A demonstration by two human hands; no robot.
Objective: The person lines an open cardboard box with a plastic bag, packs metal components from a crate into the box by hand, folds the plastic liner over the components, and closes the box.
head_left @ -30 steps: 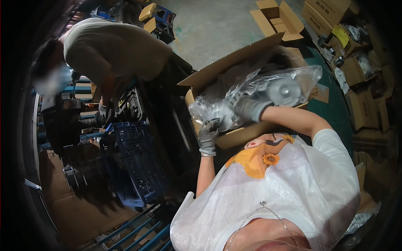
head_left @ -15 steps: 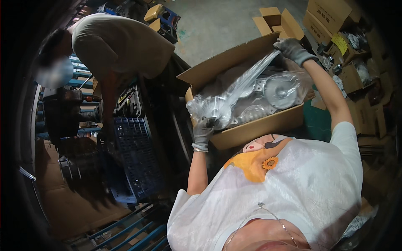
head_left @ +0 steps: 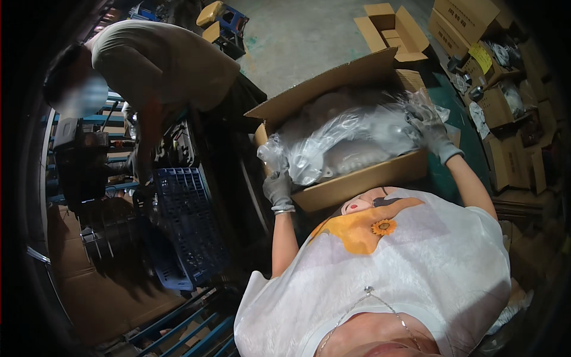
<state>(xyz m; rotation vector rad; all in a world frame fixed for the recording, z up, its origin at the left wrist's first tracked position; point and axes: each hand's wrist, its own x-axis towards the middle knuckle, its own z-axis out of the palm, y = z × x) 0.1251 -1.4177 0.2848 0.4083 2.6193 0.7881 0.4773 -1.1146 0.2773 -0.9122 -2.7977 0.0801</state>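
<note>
An open cardboard box stands before me with its far flap raised. Inside lie metal castings, blurred beneath crumpled clear plastic film. At the box's near left corner, my left hand, in a grey glove, pinches the edge of the film. My right hand, gloved alike, is at the right end of the box with its fingers curled into the film. The film now spreads across most of the castings, hiding their detail.
To the left a co-worker bends over dark equipment beside a blue plastic crate. Another open carton sits on the floor beyond. Stacked cartons and boxes of small parts line the right side.
My right hand has come from the box's far right corner toward me, down its right end. The film, earlier stretched in a narrow band, now lies wider over the castings.
</note>
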